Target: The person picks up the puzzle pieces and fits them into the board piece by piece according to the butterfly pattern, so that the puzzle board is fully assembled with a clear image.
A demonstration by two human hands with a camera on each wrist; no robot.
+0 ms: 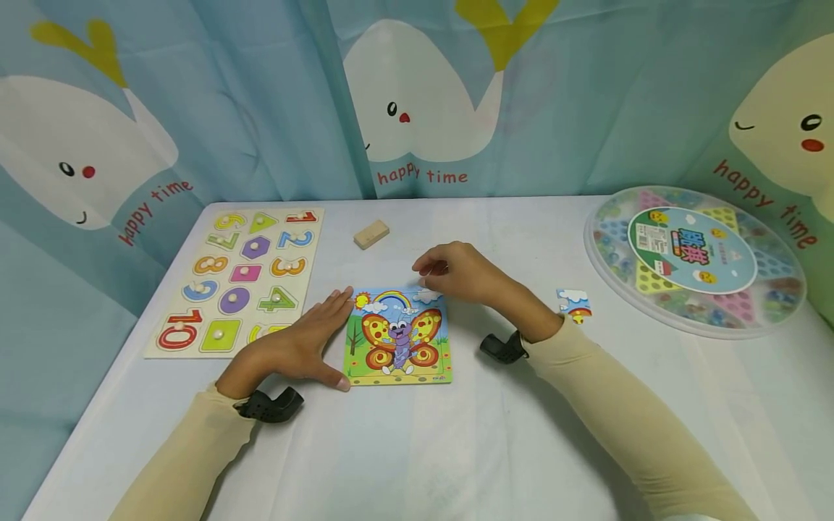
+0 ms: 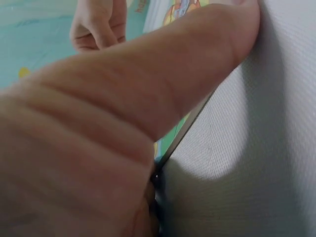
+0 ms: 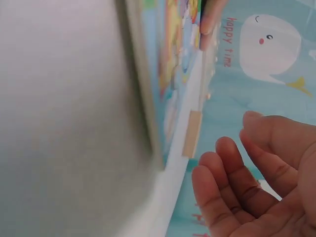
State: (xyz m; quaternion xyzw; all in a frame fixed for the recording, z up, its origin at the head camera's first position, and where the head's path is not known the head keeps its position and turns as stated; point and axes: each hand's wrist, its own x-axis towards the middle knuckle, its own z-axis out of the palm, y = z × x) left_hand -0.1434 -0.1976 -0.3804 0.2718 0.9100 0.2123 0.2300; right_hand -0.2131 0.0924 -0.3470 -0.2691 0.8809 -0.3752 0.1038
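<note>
A square butterfly jigsaw puzzle (image 1: pixel 399 340) lies flat on the table in the head view. My left hand (image 1: pixel 306 344) rests at its left side, fingers stretched along the edge and thumb by the lower left corner. Above the upper right corner hovers my right hand (image 1: pixel 456 271), its fingers loosely bent. In the right wrist view that hand (image 3: pixel 247 182) holds nothing, and the puzzle (image 3: pixel 170 69) shows edge-on beside it. The left thumb (image 2: pixel 148 74) covers much of the puzzle in the left wrist view. A loose puzzle piece (image 1: pixel 575 305) with cloud and rainbow lies right of the right wrist.
A number-and-shape peg board (image 1: pixel 306 253) lies at the left. Behind the puzzle is a small wooden block (image 1: pixel 371 234). A round, clear-lidded game box (image 1: pixel 693 260) sits at the back right. A blue curtain (image 1: pixel 554 137) hangs behind the white-covered table (image 1: pixel 391 456).
</note>
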